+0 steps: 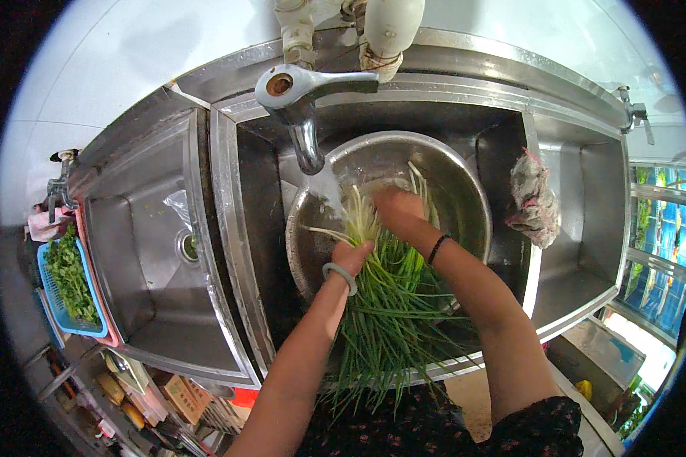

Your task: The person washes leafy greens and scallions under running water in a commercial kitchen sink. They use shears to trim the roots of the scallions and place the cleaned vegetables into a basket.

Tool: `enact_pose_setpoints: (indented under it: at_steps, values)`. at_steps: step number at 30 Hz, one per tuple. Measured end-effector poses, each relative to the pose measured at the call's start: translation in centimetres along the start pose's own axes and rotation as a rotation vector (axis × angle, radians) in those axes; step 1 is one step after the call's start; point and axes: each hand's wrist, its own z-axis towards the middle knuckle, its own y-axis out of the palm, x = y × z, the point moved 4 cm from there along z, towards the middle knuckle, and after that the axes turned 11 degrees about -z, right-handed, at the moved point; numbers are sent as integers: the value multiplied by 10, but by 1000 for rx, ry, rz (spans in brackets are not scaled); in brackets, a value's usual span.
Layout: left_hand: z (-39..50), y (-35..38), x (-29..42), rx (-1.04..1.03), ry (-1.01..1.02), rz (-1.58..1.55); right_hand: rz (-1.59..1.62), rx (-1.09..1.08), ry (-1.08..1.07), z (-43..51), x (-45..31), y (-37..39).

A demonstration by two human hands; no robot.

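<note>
My left hand is closed around a large bunch of green onions, just above their white ends. The long green leaves hang over the front rim of the sink towards me. My right hand, a little blurred, is at the white ends on the bunch's right side; whether it grips any stalks I cannot tell. Both hands are over a round metal basin standing in the middle sink. Water runs from the metal faucet into the basin, beside the white ends.
A wet cloth lies over the divider to the right sink. The left sink holds a piece of clear plastic near its drain. At the far left is a blue basket of leafy greens. Pipes rise behind the faucet.
</note>
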Motion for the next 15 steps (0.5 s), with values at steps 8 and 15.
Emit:
enact_pose_setpoints:
  at_steps: [8,15]
  values:
    - [-4,5,8,74,81,-23,251,201,-24,5,-20,-7]
    - [-14,1,17,127,-3,162,302,180,244,33,4,-7]
